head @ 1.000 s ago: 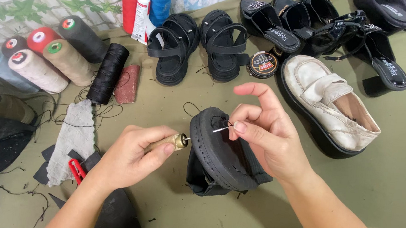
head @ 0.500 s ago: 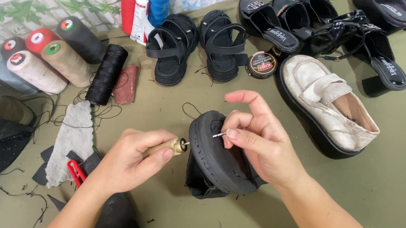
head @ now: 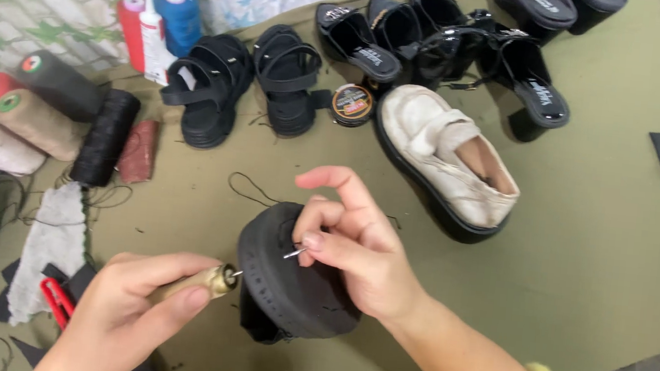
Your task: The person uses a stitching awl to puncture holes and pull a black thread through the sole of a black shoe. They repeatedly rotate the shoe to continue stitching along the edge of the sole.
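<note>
- At about 9 o'clock we saw thread spools (head: 26, 120) lying by a dark roll of thread (head: 105, 137).
- Our left hand (head: 128, 311) was at 7 o'clock, fingers curled tight around a brass-handled awl (head: 200, 281); its tip touched the shoe's sole.
- The black shoe (head: 288, 282) sat in the middle, sole up.
- Our right hand (head: 356, 248) rested on the shoe, thumb and finger pinching a thin needle (head: 295, 251), the other fingers loose.
- At 2 o'clock lay a cream shoe (head: 445, 164).

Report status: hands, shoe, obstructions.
Left hand grips brass-tipped awl at black shoe sole. Right hand pinches needle. Nothing blocking.
</note>
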